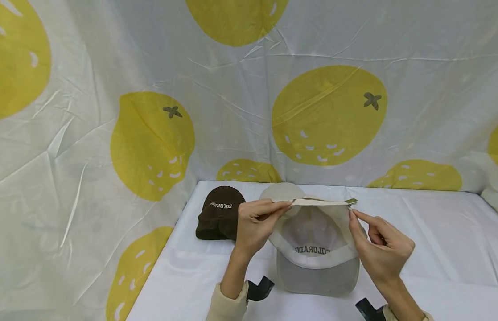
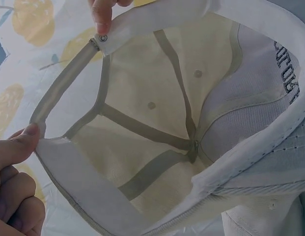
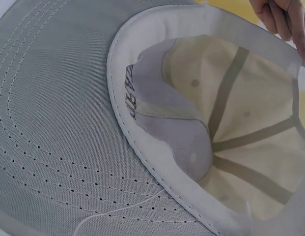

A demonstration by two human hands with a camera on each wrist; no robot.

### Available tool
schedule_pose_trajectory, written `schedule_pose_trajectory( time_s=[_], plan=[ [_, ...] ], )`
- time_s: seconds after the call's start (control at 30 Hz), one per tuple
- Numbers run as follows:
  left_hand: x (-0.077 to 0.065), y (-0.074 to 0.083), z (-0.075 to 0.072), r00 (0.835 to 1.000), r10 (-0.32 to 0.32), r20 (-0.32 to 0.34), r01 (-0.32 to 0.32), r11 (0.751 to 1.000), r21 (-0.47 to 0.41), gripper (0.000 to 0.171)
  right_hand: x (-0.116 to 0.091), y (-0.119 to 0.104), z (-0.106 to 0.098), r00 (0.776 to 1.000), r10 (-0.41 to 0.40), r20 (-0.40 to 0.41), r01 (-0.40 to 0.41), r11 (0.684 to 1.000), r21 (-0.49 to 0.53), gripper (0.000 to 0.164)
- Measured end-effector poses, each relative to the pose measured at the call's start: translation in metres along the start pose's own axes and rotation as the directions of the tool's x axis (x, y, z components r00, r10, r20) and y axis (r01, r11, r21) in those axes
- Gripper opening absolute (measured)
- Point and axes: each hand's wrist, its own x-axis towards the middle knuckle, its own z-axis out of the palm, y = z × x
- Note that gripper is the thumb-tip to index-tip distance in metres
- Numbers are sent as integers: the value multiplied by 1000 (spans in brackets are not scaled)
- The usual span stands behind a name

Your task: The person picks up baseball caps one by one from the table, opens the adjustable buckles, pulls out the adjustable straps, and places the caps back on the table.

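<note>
A pale cap (image 1: 318, 274) hangs upside toward me, its inside facing the head camera and its grey brim pointing down. "COLORADO" shows in mirror writing through its front panel. My left hand (image 1: 254, 225) pinches the left end of the back strap (image 1: 323, 202) between thumb and finger. At the strap's other end, near a small brass-coloured buckle (image 1: 351, 201), my right hand (image 1: 383, 243) pinches the cap's edge. The left wrist view shows the cap's seams (image 2: 142, 130) and a metal eyelet (image 2: 103, 38) by the right fingertip. A loose thread (image 3: 118, 209) crosses the brim.
A dark brown cap (image 1: 222, 211) with "COLORADO" lettering stands on the white-covered table (image 1: 445, 249) at the left. Another pale cap (image 1: 281, 191) lies behind the held one, partly hidden. A lemon-print cloth (image 1: 232, 76) hangs behind the table.
</note>
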Motion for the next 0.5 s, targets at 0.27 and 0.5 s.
schedule_pose_trajectory(
  time_s=[0.27,0.5],
  plan=[
    [-1,-1,-1,998,-62,-18,61,997,-41,7,4,-8,2,1000,23,18,-23,1000,-11,10],
    [-2,-2,0,995,-93,-40,91,995,-45,7,5,-9,3,999,34,24,-34,999,-14,11]
  ],
)
